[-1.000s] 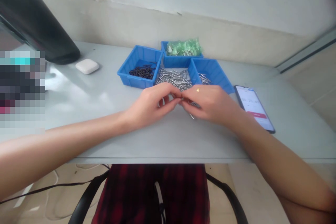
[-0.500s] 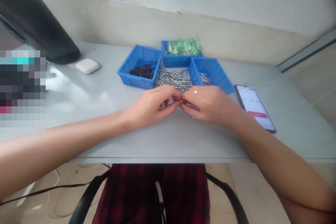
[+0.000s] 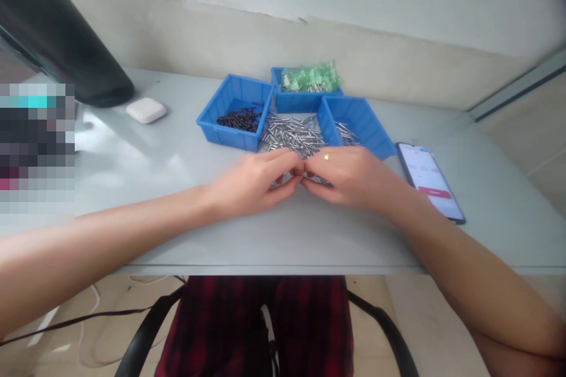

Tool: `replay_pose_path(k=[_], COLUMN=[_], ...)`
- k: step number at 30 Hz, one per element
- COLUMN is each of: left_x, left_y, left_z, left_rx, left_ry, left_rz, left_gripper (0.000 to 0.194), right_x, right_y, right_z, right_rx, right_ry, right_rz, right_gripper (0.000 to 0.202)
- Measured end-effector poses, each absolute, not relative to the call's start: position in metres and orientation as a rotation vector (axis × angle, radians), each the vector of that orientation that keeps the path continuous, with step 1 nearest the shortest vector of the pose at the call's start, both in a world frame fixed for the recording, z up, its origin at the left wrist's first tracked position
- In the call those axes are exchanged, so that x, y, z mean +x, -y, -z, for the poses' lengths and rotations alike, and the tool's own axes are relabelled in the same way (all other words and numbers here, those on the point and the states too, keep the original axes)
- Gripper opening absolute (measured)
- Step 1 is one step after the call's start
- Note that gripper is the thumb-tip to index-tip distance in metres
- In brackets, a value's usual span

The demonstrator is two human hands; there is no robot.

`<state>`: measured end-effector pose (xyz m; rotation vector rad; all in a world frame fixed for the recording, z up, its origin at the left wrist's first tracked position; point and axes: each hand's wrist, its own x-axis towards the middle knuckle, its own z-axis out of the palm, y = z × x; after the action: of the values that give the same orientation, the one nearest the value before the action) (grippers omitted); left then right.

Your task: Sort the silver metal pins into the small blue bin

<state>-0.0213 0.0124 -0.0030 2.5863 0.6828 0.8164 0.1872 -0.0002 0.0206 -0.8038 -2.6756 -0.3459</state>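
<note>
My left hand (image 3: 260, 179) and my right hand (image 3: 345, 174) meet fingertip to fingertip at the near edge of a pile of thin silver metal pins (image 3: 296, 132). Both are closed in a pinch, thumbs against fingers. Whatever sits between the fingertips is hidden or too small to make out. A gold ring (image 3: 326, 156) is on the right hand. Behind the pile, to the left, a blue bin (image 3: 212, 121) holds dark screw-like pieces (image 3: 241, 120). Another blue bin (image 3: 371, 129) on the right has some silver pins in it.
At the back, a third blue bin (image 3: 300, 101) carries green plastic packets (image 3: 312, 78). A lit phone (image 3: 431, 182) lies right of my right forearm. A white case (image 3: 145, 110) and a large dark cylinder (image 3: 79, 41) are at the left. The table (image 3: 283, 241) ends close to my lap.
Both hands stay together at the pile's near edge. Their fingers have shifted slightly, with the thumbs a little lower and the fingertips closer together. The bins have not moved.
</note>
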Motion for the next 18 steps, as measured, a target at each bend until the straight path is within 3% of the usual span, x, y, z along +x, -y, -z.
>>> replay_pose_path(k=[18], left_x=[-0.0225], left_y=[-0.0131], left_z=[0.0071], left_rx=[2.648], left_ry=[-0.661], left_rz=[-0.656], left_gripper=[0.003], right_x=[0.1884], right_y=[-0.0014], right_z=[-0.0173], right_rx=[-0.796], right_ry=[2.685], right_rz=[0.444], right_gripper=[0.021])
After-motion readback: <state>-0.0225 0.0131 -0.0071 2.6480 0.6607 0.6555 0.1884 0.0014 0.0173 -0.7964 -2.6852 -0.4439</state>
